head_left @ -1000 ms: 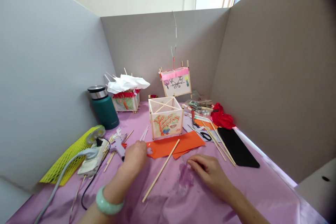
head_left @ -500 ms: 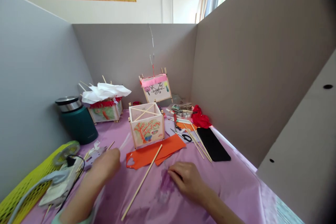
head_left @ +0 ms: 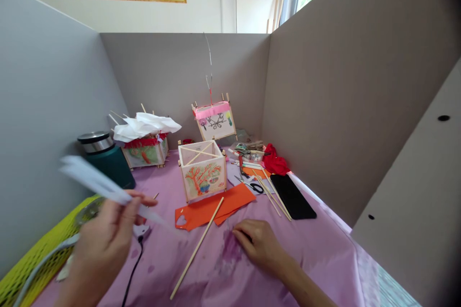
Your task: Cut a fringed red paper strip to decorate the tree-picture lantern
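My left hand [head_left: 108, 230] is raised at the lower left, its thumb and fingers pinched round long white translucent sticks [head_left: 97, 180]. They are blurred by motion, so I cannot tell their exact kind. Beneath that hand a purple device [head_left: 141, 231] with a black cord is partly hidden. On the tablecloth my right hand [head_left: 257, 244] rests with curled fingers, nothing visible in them. A thin wooden stick [head_left: 197, 248] lies between my hands. Behind it stands a box-shaped lantern frame [head_left: 203, 180] with a painted tree, beside orange paper [head_left: 216, 206].
A teal flask [head_left: 113, 165] and a paper-topped lantern [head_left: 146, 151] stand left; another lantern [head_left: 216, 124] stands at the back. Scissors [head_left: 252, 184], loose sticks [head_left: 270, 194], red cloth [head_left: 275, 160] and a black phone [head_left: 292, 196] lie right. Grey partitions [head_left: 183, 67] surround the purple tablecloth [head_left: 281, 268].
My left hand has come back toward me and risen, showing the white sticks in its grip. The purple device and its cord have shifted or become more visible. My right hand stays nearly still.
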Tool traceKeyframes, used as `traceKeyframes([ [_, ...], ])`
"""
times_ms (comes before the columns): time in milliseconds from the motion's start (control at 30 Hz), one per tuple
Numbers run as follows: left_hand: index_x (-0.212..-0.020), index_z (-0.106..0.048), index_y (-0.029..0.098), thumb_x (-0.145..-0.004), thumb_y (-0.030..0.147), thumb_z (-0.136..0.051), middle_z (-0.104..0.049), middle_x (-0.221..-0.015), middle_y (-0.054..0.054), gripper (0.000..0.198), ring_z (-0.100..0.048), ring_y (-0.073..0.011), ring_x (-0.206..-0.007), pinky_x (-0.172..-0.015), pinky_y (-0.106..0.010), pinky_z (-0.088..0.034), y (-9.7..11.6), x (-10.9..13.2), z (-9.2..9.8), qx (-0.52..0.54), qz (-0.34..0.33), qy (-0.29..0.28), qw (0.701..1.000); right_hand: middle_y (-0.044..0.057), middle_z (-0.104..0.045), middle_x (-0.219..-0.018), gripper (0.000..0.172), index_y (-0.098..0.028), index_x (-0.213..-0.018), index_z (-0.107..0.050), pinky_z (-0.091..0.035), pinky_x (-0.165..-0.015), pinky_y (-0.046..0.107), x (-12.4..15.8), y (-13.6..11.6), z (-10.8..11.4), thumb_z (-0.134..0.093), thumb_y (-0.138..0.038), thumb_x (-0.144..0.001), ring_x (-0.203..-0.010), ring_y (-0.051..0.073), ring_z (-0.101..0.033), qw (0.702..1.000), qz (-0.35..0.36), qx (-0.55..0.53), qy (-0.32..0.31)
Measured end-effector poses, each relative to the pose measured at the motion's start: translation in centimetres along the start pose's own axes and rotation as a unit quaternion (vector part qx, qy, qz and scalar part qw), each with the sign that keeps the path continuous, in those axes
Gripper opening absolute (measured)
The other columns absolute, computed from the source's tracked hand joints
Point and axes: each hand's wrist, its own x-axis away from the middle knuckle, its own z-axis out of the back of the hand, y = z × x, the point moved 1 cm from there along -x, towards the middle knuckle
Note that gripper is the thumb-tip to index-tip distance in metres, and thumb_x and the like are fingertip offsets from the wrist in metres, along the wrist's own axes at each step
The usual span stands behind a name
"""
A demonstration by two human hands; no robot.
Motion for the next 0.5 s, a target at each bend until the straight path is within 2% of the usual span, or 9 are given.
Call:
traceKeyframes([
  [100, -0.085, -0.063, 0.022, -0.085, 0.051, -0.039, -0.072, -0.082, -0.004, 0.038, -0.065, -0.0182, -0.063, -0.058, -0.027, -0.050, 0.3, 0.4, -1.9, 0.022, -0.016, -0.085, 0.996, 0.003, -0.068, -0.077, 0.022, -0.018, -0.082, -0.064, -0.041, -0.067, 0.023, 0.0, 0.2, 0.0, -0.045, -0.022, -0.093, -0.071, 0.014, -0.061, 1.000, -0.004, -0.003, -0.001],
  [200, -0.090, -0.064, 0.023, -0.085, 0.050, -0.042, -0.071, -0.083, -0.004, 0.035, -0.064, -0.0181, -0.063, -0.057, -0.027, -0.048, 0.9, 0.9, -1.7, 0.035, -0.020, -0.054, 0.998, 0.003, -0.067, -0.076, 0.023, -0.019, -0.083, -0.064, -0.042, -0.067, 0.024, -0.2, -1.0, 0.7, -0.045, -0.023, -0.093, -0.070, 0.014, -0.060, 0.999, -0.009, -0.029, 0.028],
  [267, -0.094, -0.064, 0.023, -0.085, 0.050, -0.046, -0.071, -0.087, -0.004, 0.033, -0.062, -0.0166, -0.061, -0.056, -0.026, -0.048, 2.1, 1.6, -1.3, 0.092, -0.021, -0.038, 0.995, 0.004, -0.067, -0.083, 0.021, -0.019, -0.091, -0.064, -0.044, -0.071, 0.026, -0.6, -3.0, 1.6, -0.044, -0.025, -0.094, -0.076, 0.015, -0.060, 0.996, 0.006, -0.058, 0.067],
  [300, -0.095, -0.063, 0.022, -0.085, 0.049, -0.048, -0.071, -0.087, -0.004, 0.032, -0.061, -0.0159, -0.060, -0.056, -0.026, -0.048, 3.0, 2.0, -1.4, 0.139, -0.020, -0.052, 0.989, 0.005, -0.067, -0.090, 0.019, -0.020, -0.099, -0.063, -0.044, -0.076, 0.027, -0.7, -4.3, 2.0, -0.045, -0.027, -0.094, -0.083, 0.017, -0.060, 0.994, 0.026, -0.071, 0.082],
  [333, -0.095, -0.063, 0.021, -0.085, 0.047, -0.049, -0.071, -0.084, -0.004, 0.031, -0.060, -0.0156, -0.060, -0.056, -0.026, -0.049, 4.0, 2.4, -1.7, 0.194, -0.014, -0.081, 0.978, 0.008, -0.065, -0.103, 0.022, -0.020, -0.109, -0.060, -0.044, -0.085, 0.031, -0.9, -5.6, 2.5, -0.048, -0.029, -0.093, -0.095, 0.019, -0.058, 0.992, 0.050, -0.078, 0.085],
  [400, -0.093, -0.063, 0.019, -0.087, 0.044, -0.049, -0.067, -0.071, -0.003, 0.029, -0.061, -0.0163, -0.061, -0.060, -0.026, -0.050, 6.1, 3.3, -3.2, 0.307, 0.003, -0.166, 0.937, 0.011, -0.061, -0.117, 0.042, -0.019, -0.126, -0.050, -0.041, -0.093, 0.035, -1.0, -7.7, 3.1, -0.056, -0.037, -0.088, -0.107, 0.023, -0.055, 0.990, 0.083, -0.091, 0.064],
  [433, -0.090, -0.064, 0.018, -0.086, 0.044, -0.051, -0.066, -0.067, -0.002, 0.029, -0.061, -0.0166, -0.060, -0.059, -0.027, -0.051, 7.1, 3.7, -4.1, 0.357, 0.015, -0.203, 0.912, 0.012, -0.060, -0.118, 0.047, -0.019, -0.130, -0.045, -0.042, -0.092, 0.035, -0.9, -8.3, 3.2, -0.056, -0.037, -0.088, -0.107, 0.023, -0.055, 0.990, 0.081, -0.104, 0.048],
  [500, -0.090, -0.064, 0.017, -0.086, 0.042, -0.054, -0.066, -0.069, -0.003, 0.028, -0.062, -0.0167, -0.065, -0.065, -0.027, -0.052, 8.4, 4.2, -6.0, 0.434, 0.053, -0.223, 0.871, 0.010, -0.064, -0.110, 0.039, -0.020, -0.130, -0.044, -0.045, -0.082, 0.030, -0.5, -8.4, 3.3, -0.046, -0.034, -0.093, -0.095, 0.020, -0.060, 0.990, 0.044, -0.130, 0.016],
])
